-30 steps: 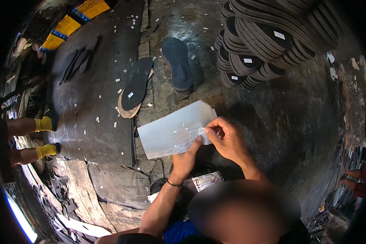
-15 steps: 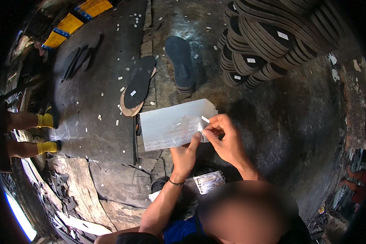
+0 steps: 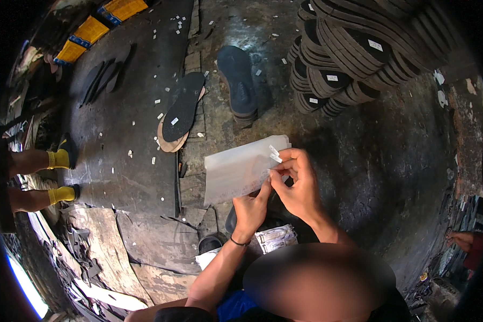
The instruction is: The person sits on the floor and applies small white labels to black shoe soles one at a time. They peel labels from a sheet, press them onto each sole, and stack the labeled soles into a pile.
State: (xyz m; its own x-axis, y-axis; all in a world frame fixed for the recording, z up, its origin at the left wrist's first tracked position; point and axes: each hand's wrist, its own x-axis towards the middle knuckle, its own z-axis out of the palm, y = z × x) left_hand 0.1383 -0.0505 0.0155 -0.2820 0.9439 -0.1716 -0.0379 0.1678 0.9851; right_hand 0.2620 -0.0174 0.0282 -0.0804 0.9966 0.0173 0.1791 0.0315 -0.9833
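Observation:
My left hand (image 3: pixel 250 213) grips the lower edge of a pale, translucent sheet of stickers (image 3: pixel 236 169), thumb on top and fingers beneath. Rows of fine print run along the sheet's lower edge. At its right end, my right hand (image 3: pixel 300 185) has thumb and forefinger closed in a pinch. Small white stickers (image 3: pixel 274 154) stick out by the right forefinger, partly over the sheet. Beyond the sheet lies a dark shoe sole stack (image 3: pixel 236 80). To its left, a black insole (image 3: pixel 182 107) bearing a small white sticker rests on tan pieces.
Piles of dark, layered soles (image 3: pixel 333 59), some with white stickers, stand at the far right. Small white scraps dot the dark floor mat (image 3: pixel 129 166). At left are another person's feet in yellow socks (image 3: pixel 59 159); yellow-and-blue packs (image 3: pixel 88 35) lie far left. Another person's hand (image 3: pixel 461 239) shows at right.
The sheet has shifted right and tilted, and its printed rows show less clearly. My left hand has moved slightly right and down. More white sticker pieces show at my right fingertips.

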